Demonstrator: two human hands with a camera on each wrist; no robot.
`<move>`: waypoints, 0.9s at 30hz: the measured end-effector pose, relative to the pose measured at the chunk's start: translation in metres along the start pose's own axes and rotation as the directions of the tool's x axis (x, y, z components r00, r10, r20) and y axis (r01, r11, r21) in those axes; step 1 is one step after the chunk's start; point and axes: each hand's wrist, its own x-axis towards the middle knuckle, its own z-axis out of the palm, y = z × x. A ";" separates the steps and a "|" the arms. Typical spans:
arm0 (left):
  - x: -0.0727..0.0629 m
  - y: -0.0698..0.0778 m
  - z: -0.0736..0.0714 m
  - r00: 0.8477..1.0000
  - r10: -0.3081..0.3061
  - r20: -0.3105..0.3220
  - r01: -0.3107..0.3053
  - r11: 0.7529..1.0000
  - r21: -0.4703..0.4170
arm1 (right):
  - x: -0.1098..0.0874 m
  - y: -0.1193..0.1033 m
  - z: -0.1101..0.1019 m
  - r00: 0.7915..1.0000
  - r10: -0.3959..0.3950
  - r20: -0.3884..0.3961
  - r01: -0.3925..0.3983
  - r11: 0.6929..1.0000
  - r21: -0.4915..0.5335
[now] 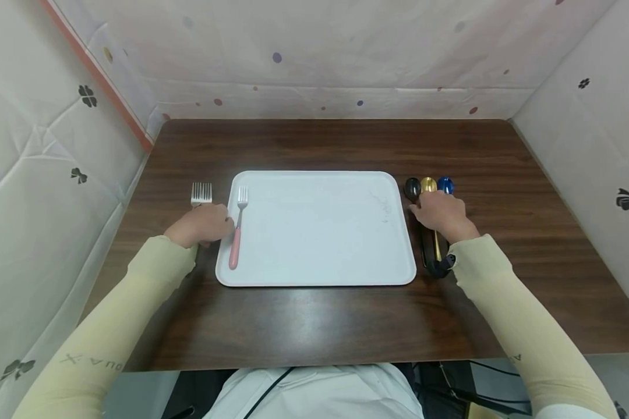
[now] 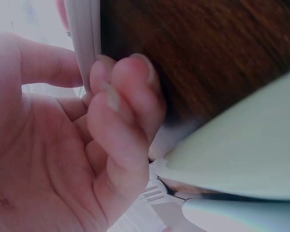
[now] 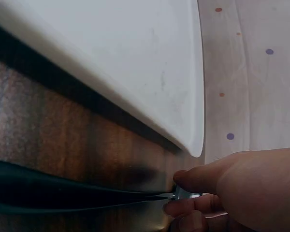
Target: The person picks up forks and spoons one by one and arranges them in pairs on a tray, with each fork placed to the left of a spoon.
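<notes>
At the white tray's (image 1: 320,233) left rim my left hand (image 1: 201,226) pinches the edge, thumb on one side and curled fingers on the other. Just inside that rim lies a fork with a pink handle (image 1: 235,250). Fork tines (image 1: 201,193) show beyond this hand; the left wrist view has a pale green handle (image 2: 241,150) and a bluish one (image 2: 232,215) beside it. Right of the tray, my right hand (image 1: 442,214) pinches the neck of a black-handled spoon (image 3: 48,191). Beside it lie a gold spoon (image 1: 428,184) and a blue spoon (image 1: 445,185), partly hidden by the hand.
The dark wooden table (image 1: 304,326) carries everything. White patterned sheets (image 1: 314,58) enclose it at the back and both sides. A dark strap with a round end (image 1: 440,266) appears by the right wrist.
</notes>
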 end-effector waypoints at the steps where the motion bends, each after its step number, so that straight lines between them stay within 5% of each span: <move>1: 0.000 0.000 0.000 1.000 -0.001 -0.001 0.001 1.000 0.002 | 0.000 0.000 0.001 1.000 0.001 0.003 -0.001 1.000 -0.001; 27: -0.002 0.002 0.000 1.000 -0.008 -0.010 0.008 1.000 0.029 | 0.003 0.002 0.011 0.999 -0.023 0.024 0.023 1.000 -0.020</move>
